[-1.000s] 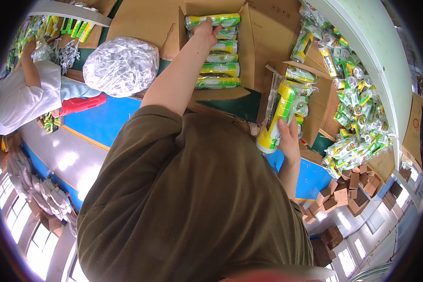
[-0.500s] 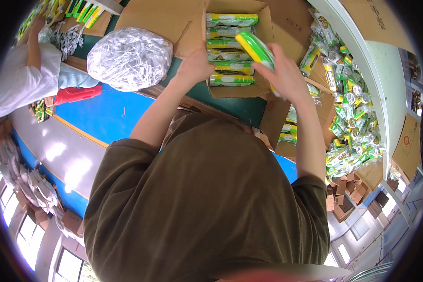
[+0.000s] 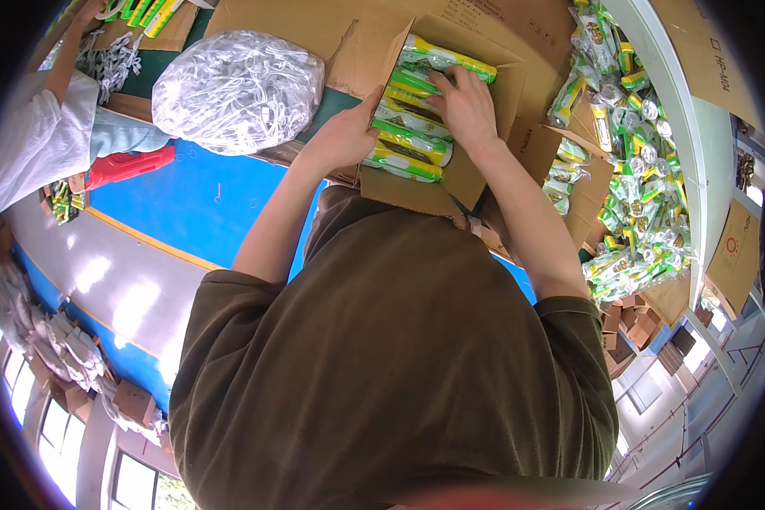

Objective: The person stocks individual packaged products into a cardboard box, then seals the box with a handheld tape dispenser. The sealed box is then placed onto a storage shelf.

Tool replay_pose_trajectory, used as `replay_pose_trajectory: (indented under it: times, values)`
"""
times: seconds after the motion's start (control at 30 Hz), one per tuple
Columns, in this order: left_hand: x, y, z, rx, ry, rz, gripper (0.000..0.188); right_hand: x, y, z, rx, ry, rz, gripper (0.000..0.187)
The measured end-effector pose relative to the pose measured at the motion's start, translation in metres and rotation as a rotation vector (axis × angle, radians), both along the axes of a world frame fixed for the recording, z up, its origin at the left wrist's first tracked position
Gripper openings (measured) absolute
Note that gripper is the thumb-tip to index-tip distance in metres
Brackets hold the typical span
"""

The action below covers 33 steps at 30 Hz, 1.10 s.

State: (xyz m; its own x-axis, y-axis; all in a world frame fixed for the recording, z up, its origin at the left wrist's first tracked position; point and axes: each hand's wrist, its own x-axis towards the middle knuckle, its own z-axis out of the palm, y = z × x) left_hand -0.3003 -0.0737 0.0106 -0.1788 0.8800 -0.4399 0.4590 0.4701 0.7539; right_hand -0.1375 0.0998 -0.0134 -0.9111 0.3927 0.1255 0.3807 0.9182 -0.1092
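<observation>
Inside an open cardboard carton (image 3: 408, 194) lie several green-and-yellow packs (image 3: 412, 140) in clear wrap, stacked in a row. My left hand (image 3: 348, 136) is closed on the carton's left wall, its thumb near the packs. My right hand (image 3: 467, 109) reaches into the carton from the right. Its bent fingers press onto a pack in the upper part of the row, and the hand covers most of that pack.
A clear bag of white straps or cords (image 3: 238, 93) sits left of the carton. Many wrapped packs (image 3: 642, 187) are heaped at the right, beside another carton (image 3: 588, 191) holding packs. A co-worker's white sleeve (image 3: 38, 140) and a red object (image 3: 129, 167) are at the left.
My right hand has brought a pack from above the carton's right side down into the carton. The carton now looks tilted, and my left hand stays at its left wall.
</observation>
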Motion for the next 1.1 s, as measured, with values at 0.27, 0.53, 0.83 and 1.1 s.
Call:
replay_pose_trajectory:
  times: [0.27,0.53,0.83,1.1]
  values:
    - [0.006,-0.004,0.003,-0.01,0.033,0.019,0.072,0.001,-0.006,0.012,0.008,-0.236,-0.066,0.033]
    - [0.005,0.004,0.008,-0.075,0.004,-0.018,0.072,0.001,0.018,-0.005,-0.195,-0.25,-0.115,0.029]
    - [0.037,-0.028,-0.005,0.222,0.03,0.253,0.062,0.113,0.223,0.038,-0.588,-0.125,-0.663,0.04]
    - [0.046,-0.032,-0.003,0.126,-0.095,0.417,0.056,0.135,0.265,-0.076,-0.926,-0.639,-1.162,0.093]
